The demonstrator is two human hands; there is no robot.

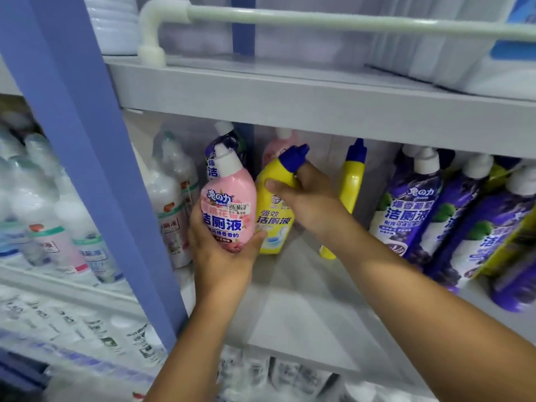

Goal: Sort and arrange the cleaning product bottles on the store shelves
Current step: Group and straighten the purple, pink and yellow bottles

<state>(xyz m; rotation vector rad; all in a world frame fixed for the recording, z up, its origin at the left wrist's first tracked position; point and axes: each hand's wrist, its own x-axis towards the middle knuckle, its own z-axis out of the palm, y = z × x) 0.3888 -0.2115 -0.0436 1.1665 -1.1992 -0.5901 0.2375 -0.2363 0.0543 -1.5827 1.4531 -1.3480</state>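
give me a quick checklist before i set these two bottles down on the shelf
1. Left hand grip on the pink bottle: ok, fingers wrap its lower body.
2. Right hand grip on the yellow bottle: ok, thumb and fingers curl round its shoulder, just below the blue cap.
3. Caps on both held bottles: ok, both in place; tightness cannot tell.
4. Free space on the shelf: ok, bare patch in front of the hands.
5. Matching group for the yellow bottle: ok, a second yellow bottle stands just to the right.
6. Matching group for the pink bottle: cannot tell, another pink bottle behind is mostly hidden.
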